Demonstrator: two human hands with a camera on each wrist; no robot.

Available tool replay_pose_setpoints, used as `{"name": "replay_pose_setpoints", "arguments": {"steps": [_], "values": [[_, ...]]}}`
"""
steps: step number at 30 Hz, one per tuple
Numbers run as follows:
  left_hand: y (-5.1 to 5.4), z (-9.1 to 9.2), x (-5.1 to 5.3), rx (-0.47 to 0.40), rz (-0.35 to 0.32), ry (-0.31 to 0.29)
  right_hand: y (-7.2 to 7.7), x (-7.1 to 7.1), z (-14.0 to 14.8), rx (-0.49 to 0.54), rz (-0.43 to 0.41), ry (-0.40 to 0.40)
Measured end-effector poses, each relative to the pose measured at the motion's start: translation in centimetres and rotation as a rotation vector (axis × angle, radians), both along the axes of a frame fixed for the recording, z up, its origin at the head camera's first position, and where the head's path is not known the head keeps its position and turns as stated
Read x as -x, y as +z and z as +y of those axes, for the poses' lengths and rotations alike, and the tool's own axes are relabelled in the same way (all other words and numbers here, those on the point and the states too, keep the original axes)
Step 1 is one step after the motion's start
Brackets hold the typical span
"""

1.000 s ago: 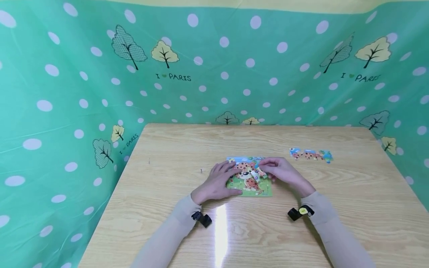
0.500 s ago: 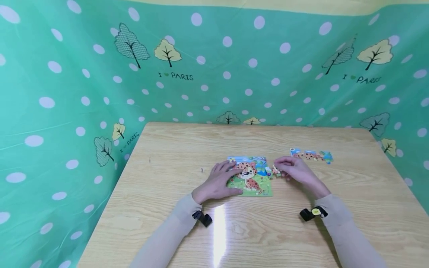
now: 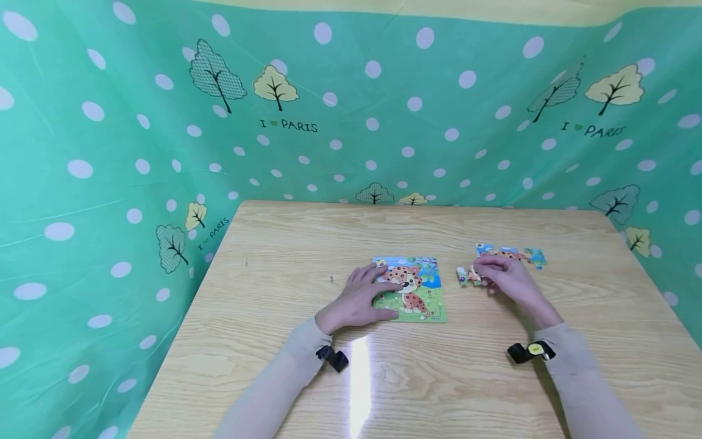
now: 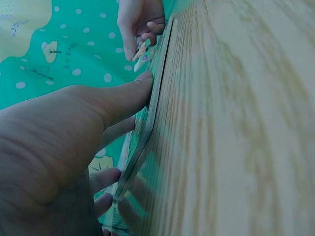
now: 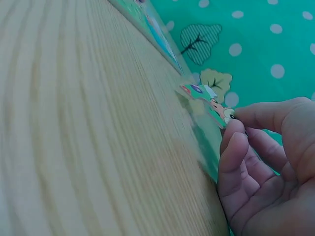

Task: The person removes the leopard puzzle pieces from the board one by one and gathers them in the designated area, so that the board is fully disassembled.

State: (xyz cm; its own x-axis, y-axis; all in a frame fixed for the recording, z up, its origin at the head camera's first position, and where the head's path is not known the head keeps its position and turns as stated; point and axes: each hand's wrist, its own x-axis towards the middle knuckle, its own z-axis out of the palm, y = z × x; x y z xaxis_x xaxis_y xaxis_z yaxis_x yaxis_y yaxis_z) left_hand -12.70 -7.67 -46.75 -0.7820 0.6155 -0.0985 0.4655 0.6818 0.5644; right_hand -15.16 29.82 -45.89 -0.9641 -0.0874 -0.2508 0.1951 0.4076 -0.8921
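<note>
A jigsaw puzzle board [image 3: 433, 305] with a spotted leopard cub on grass lies flat on the table. My left hand [image 3: 359, 299] rests on its left side, fingers spread and thumb near the front edge. Right of the board, my right hand [image 3: 507, 281] pinches a small strip of joined puzzle pieces [image 3: 465, 278] between thumb and fingers. In the right wrist view, that puzzle strip [image 5: 204, 93] is tilted just above the tabletop, its right end hidden by the fingertips. Behind the right hand lies another puzzle strip [image 3: 534, 255], blue with spotted parts, partly covered by that hand.
The wooden table [image 3: 428, 384] reaches back to a green dotted curtain [image 3: 351, 91]. A tiny dark mark or scrap [image 3: 331, 280] is left of the board. Each wrist wears a black strapped camera, such as the right wrist camera [image 3: 531, 351].
My right hand has moved right, away from the board, carrying the puzzle strip with it; the board's right side is now uncovered. My left hand has stayed in place on the board.
</note>
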Motion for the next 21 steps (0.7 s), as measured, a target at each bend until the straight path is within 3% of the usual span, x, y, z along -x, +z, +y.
{"name": "replay_pose_setpoints", "arguments": {"steps": [10, 14, 21], "values": [[0.0, -0.1, -0.1, -0.001, -0.001, -0.007, -0.2, 0.0, 2.5, -0.100, 0.031, -0.108], [0.0, -0.1, -0.1, -0.003, -0.001, -0.007, -0.1, -0.1, 2.6, -0.191, 0.042, -0.157], [-0.1, 0.0, 0.0, 0.009, -0.005, -0.001, -0.5, 0.0, 3.2, -0.302, 0.063, -0.159]]}}
